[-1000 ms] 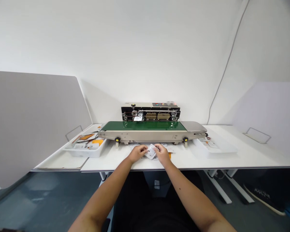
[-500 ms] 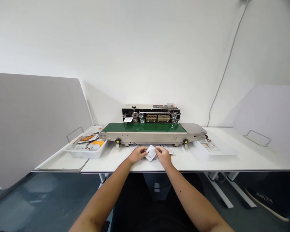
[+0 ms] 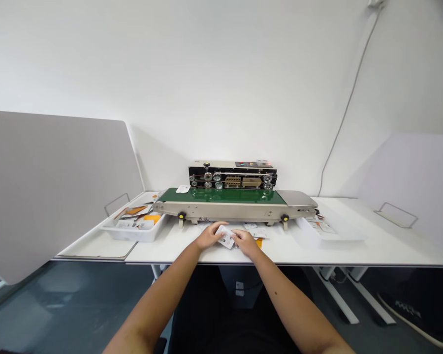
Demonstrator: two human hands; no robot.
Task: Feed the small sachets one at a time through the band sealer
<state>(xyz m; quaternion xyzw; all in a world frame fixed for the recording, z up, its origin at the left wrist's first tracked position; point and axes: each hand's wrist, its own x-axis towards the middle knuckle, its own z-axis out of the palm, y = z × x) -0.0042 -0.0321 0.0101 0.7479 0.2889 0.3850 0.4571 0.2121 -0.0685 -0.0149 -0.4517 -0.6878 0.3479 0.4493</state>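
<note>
Between my two hands, just above the front of the table, is a small white printed packet [image 3: 226, 238]. My left hand [image 3: 209, 236] grips its left edge with fingers closed. At its right side, my right hand [image 3: 244, 242] pinches the packet too. Behind the hands stands a band sealing machine [image 3: 232, 175] with rollers and a green conveyor belt [image 3: 225, 195]. Another white packet [image 3: 183, 189] lies on the left end of the belt. Several loose packets [image 3: 257, 232] lie on the table under the machine's front edge, partly hidden by my hands.
To the left, a white plastic tray [image 3: 133, 235] holds white and orange packets. A second tray [image 3: 332, 238] with a few packets stands on the right. Grey divider panels [image 3: 59, 187] flank the white table [image 3: 398, 241]. A person's shoe [image 3: 409, 314] shows at lower right.
The packet on the machine has moved from the left rollers to the left end of the belt. In my hands, the held packet has turned and shifted slightly left and down.
</note>
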